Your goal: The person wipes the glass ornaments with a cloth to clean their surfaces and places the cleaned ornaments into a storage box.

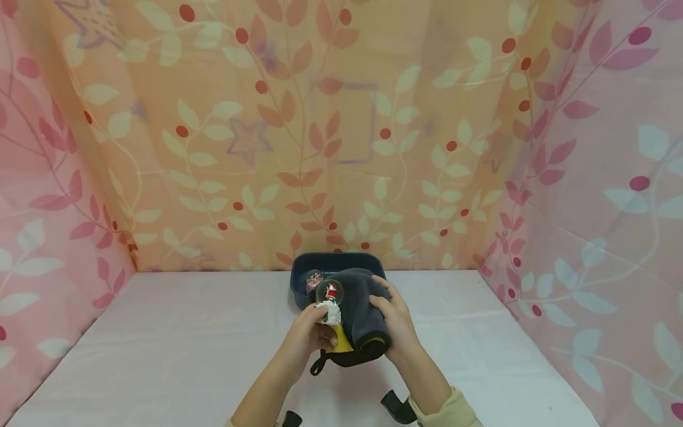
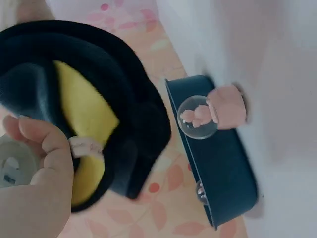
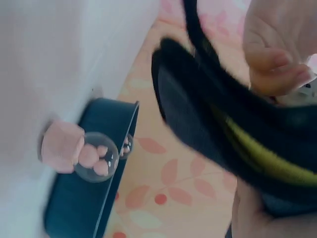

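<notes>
My left hand [image 1: 309, 332] grips a snow globe [image 1: 331, 293] with a small red-and-white figure inside and a white base. Its underside faces the left wrist camera. My right hand [image 1: 397, 317] holds a dark grey cloth [image 1: 352, 302] with black edging, a yellow inner side and a hanging loop. The cloth is folded over and bunched between both hands, above the table. In the left wrist view, its yellow side [image 2: 86, 106] shows close beside the left fingers. Part of the right hand is hidden in the right wrist view.
A dark blue bin [image 1: 337, 259] stands at the table's back edge, with another snow globe [image 1: 313, 280] inside. In front of it stands a pink-based snow globe [image 2: 228, 106], hidden in the head view. Leaf-patterned curtains [image 1: 299, 148] enclose the white table [image 1: 203, 344].
</notes>
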Demonstrator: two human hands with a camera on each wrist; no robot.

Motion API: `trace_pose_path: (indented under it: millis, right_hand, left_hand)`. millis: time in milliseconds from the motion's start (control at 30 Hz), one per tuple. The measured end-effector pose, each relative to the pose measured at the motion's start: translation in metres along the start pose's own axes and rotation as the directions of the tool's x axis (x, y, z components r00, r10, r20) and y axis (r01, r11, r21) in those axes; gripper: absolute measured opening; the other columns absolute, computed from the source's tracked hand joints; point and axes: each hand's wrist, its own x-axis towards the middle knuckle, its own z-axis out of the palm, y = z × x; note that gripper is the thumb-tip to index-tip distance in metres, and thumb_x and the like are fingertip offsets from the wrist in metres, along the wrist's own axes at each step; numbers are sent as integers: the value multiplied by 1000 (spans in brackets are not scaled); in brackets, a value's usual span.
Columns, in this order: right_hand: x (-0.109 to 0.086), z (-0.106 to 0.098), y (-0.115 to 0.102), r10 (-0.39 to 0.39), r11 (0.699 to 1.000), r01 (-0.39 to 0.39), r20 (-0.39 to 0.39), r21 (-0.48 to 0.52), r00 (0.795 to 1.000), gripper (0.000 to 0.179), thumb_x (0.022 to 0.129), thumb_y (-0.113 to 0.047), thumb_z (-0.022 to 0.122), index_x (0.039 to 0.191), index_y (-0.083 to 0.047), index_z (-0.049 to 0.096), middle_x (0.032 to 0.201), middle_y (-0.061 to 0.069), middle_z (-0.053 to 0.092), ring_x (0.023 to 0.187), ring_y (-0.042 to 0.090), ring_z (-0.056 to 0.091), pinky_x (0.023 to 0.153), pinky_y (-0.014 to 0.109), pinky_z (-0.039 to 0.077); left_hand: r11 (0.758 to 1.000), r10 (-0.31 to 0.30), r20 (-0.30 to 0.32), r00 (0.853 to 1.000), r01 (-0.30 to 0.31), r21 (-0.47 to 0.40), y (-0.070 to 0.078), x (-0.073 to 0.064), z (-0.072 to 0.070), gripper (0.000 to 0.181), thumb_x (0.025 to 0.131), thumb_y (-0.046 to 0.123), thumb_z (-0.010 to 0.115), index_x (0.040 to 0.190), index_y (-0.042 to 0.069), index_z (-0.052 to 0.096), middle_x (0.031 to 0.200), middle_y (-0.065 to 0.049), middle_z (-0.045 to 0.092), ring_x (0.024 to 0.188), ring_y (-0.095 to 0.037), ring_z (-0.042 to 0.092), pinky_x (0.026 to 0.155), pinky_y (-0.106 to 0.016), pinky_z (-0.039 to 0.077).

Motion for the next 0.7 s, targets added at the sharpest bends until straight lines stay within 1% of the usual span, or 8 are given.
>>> trace_pose_path:
  millis: [133, 200, 267, 333, 433, 600, 667, 700]
  right_hand:
    - [-6, -1, -2, -152, 988, 150, -76, -27, 985, 45, 99, -7, 46, 143, -10, 36, 146, 12, 34, 117, 24, 52, 86, 29, 51]
    - [-9, 1, -2, -258, 965, 253, -81, -67, 963, 44, 99, -3, 46, 141, -7, 37, 143, 14, 36, 113, 24, 54, 85, 29, 51]
    - [-12, 4, 0, -373, 923, 364, -56, -125, 926, 43, 97, 0, 47, 139, -4, 39, 138, 17, 39, 107, 22, 57, 82, 28, 52]
    - [-13, 7, 3, -484, 855, 472, -6, -214, 875, 42, 95, 3, 49, 137, -2, 42, 131, 19, 44, 101, 19, 59, 79, 27, 53]
    - [-15, 12, 9, -610, 724, 615, 125, -313, 782, 43, 93, 8, 51, 134, -2, 44, 121, 20, 50, 92, 15, 60, 72, 26, 53]
    - [-13, 17, 15, -725, 501, 785, 319, -365, 611, 49, 86, 15, 53, 129, -5, 48, 104, 21, 58, 72, 12, 59, 56, 29, 51]
    - [-11, 18, 16, -748, 452, 811, 338, -373, 572, 49, 84, 16, 53, 128, -5, 49, 100, 20, 59, 68, 12, 58, 53, 29, 50]
    - [-11, 18, 16, -748, 453, 811, 336, -371, 572, 49, 84, 16, 53, 128, -5, 49, 100, 20, 59, 69, 13, 58, 53, 29, 50]
  left_hand:
    - [996, -18, 20, 1000, 20, -82, 4, -2, -4, 42, 101, 38, 36, 112, -1, 47, 79, -3, 54, 63, -12, 49, 66, -29, 43]
    - [995, -28, 13, 1000, 29, -97, 5, -2, -3, 48, 100, 39, 40, 119, -5, 45, 80, -3, 56, 61, -11, 48, 64, -27, 42]
    - [994, -33, -1, 999, 33, -104, 5, -2, -2, 51, 99, 38, 46, 123, -7, 44, 80, -2, 60, 59, -10, 48, 62, -25, 41]
    - [994, -30, -4, 1000, 30, -109, 4, -2, -1, 49, 98, 34, 49, 123, -8, 45, 81, -1, 62, 57, -8, 47, 60, -23, 41]
    - [996, -7, 28, 1000, 9, -85, 3, -3, 2, 45, 97, 29, 50, 122, -7, 42, 78, 0, 60, 54, -6, 45, 58, -21, 41]
    - [999, 45, 80, 996, -46, 9, 2, -6, 8, 43, 98, 27, 48, 123, -5, 35, 75, -2, 53, 53, -8, 41, 54, -22, 39]
    - [998, 53, 82, 995, -55, 33, 2, -6, 8, 41, 98, 28, 48, 120, -4, 35, 75, -3, 52, 52, -9, 39, 53, -22, 37]
    - [998, 53, 85, 995, -56, 34, 2, -7, 9, 39, 98, 28, 47, 119, -3, 35, 76, -2, 52, 52, -9, 38, 53, -22, 36]
